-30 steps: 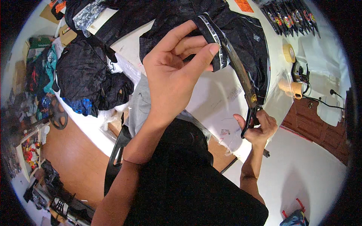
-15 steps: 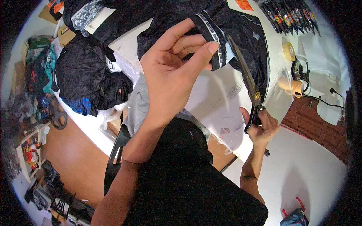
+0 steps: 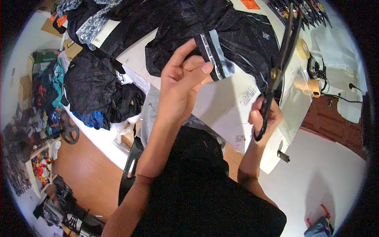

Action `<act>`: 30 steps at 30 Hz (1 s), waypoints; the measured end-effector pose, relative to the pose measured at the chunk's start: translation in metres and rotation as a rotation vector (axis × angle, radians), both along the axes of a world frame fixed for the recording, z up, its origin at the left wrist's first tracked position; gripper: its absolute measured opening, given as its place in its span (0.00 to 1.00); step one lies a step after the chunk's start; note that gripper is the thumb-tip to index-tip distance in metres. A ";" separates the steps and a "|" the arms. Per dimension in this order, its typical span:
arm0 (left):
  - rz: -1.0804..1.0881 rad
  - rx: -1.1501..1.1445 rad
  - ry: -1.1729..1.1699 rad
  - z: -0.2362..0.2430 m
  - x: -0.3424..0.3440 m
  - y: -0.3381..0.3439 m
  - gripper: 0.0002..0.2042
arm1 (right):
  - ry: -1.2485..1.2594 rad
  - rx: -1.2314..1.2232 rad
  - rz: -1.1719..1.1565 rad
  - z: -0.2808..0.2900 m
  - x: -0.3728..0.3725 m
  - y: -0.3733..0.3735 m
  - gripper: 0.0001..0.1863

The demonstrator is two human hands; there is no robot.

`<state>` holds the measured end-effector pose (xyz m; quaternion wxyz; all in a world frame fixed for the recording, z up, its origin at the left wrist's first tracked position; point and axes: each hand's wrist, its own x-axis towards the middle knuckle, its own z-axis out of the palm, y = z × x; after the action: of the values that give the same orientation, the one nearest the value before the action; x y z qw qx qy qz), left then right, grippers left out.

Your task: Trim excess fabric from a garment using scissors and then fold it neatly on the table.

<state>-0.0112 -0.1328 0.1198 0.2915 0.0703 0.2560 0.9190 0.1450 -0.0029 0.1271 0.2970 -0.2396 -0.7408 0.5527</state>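
While pinching the reflective strip [image 3: 215,55] of the black jacket [image 3: 241,31] between thumb and fingers, held it raised off the white table [image 3: 221,104] with the left hand [image 3: 183,81]. Just right of that pinch, closed the right hand [image 3: 265,118] round the black handles of the scissors [image 3: 281,59], fingers through the loops, blades pointing up and away, slightly parted, lying against the jacket's right side. Beyond the pinch, spread the rest of the jacket across the table. Further right of the scissors hand, lay a tape roll [image 3: 303,48] and a tan spool [image 3: 314,87] on the table, with a clear bag [image 3: 296,106] just beside the hand; contents of the bag could not be told. Far left of the pinch, sat a heap of dark clothes [image 3: 96,89] on the table edge, and below it a shelf box [image 3: 39,168] holding small coloured items, too blurred to tell.
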 end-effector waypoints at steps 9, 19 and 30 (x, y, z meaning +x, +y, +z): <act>-0.261 0.034 -0.177 -0.027 0.011 -0.011 0.17 | 0.004 -0.370 0.013 -0.022 -0.045 -0.026 0.11; -0.283 0.114 -0.311 -0.043 0.014 -0.017 0.19 | 0.073 -0.590 0.192 -0.033 -0.055 -0.028 0.13; -0.108 -0.387 0.321 -0.040 0.004 -0.014 0.07 | 0.081 -0.739 0.270 -0.028 -0.048 -0.020 0.20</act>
<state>-0.0073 -0.1466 0.0797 0.3039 0.1720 0.4659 0.8130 0.0969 -0.0227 0.0994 0.1446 -0.2089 -0.5046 0.8251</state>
